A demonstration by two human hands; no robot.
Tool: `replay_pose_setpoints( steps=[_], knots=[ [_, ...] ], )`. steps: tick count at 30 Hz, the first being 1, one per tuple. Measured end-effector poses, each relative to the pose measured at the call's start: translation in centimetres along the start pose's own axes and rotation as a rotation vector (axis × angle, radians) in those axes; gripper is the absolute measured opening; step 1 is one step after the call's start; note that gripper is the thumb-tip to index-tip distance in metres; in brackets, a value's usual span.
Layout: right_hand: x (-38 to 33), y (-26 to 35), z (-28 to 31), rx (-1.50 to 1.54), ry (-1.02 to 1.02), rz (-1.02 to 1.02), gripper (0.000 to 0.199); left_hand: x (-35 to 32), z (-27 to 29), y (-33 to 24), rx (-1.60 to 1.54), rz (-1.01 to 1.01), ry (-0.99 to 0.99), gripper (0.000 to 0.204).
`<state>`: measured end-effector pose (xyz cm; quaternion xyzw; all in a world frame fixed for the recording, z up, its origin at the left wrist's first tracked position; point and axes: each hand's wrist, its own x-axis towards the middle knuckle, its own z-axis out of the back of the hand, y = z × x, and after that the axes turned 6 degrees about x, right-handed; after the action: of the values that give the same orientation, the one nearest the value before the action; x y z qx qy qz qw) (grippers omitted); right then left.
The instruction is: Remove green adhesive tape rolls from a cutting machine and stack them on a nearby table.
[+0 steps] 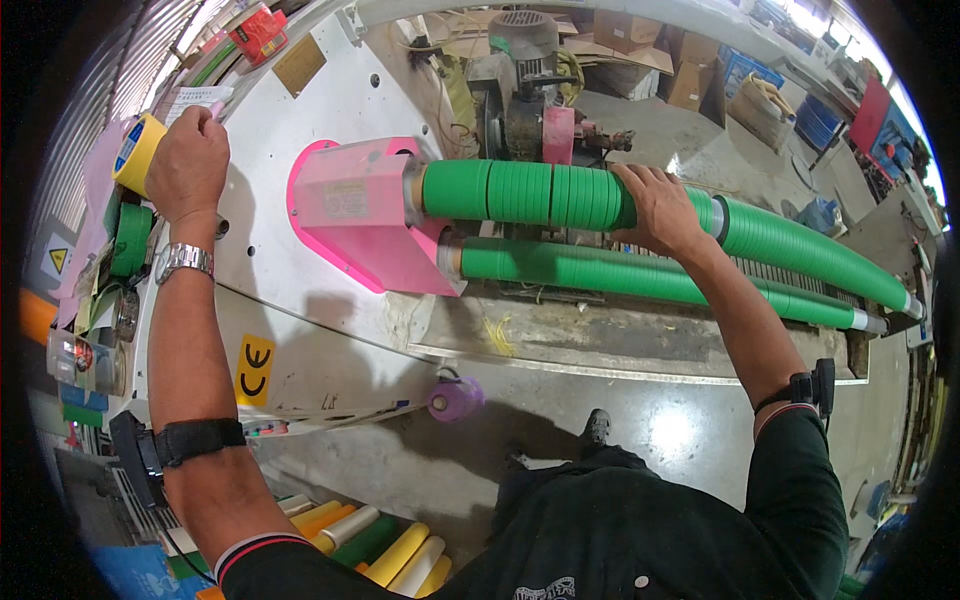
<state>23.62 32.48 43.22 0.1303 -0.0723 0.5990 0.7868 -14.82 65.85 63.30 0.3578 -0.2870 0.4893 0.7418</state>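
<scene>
My right hand is wrapped over a row of green tape rolls, its fingers across the top and the thumb at the near side. The rolls sit side by side on the upper of two long shafts reaching right from a pink machine guard. Below it runs the second shaft, covered in green tape. At the far left my left hand is closed in a fist, next to a yellow tape roll. A small pink piece shows beside its fingers; what they grip is hidden.
The white machine panel curves along the left. A motor stands behind the shafts, with cardboard boxes beyond. A purple spool hangs at the panel's lower edge. Coloured rolls lie at lower left.
</scene>
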Motion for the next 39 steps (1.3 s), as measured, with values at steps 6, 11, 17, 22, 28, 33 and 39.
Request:
replay_pose_setpoints(
  steps=[6, 11, 17, 22, 28, 33, 39],
  knots=[
    [-0.06, 0.06, 0.16, 0.004, 0.013, -0.007, 0.095, -0.05, 0.22, -0.13, -0.007, 0.006, 0.004, 0.026],
    [-0.08, 0.03, 0.15, 0.004, 0.013, -0.003, 0.095, 0.02, -0.11, 0.1, -0.001, -0.004, -0.001, 0.025],
    [-0.08, 0.19, 0.31, 0.007, 0.027, -0.014, 0.095, -0.06, -0.01, -0.05, 0.001, 0.006, 0.01, 0.026],
    [-0.06, 0.21, 0.22, 0.001, 0.014, -0.012, 0.095, 0.05, -0.49, 0.2, -0.013, -0.01, -0.055, 0.024],
    [0.0, 0.26, 0.34, 0.006, 0.023, -0.01, 0.095, 0.05, -0.57, 0.27, -0.015, -0.004, -0.061, 0.024],
    [-0.02, 0.26, 0.28, 0.008, 0.021, -0.009, 0.095, 0.03, -0.44, 0.13, -0.007, -0.002, -0.05, 0.024],
    [-0.09, 0.22, 0.25, 0.003, 0.015, -0.005, 0.096, 0.08, -0.45, 0.12, -0.003, -0.001, -0.046, 0.024]
  ],
)
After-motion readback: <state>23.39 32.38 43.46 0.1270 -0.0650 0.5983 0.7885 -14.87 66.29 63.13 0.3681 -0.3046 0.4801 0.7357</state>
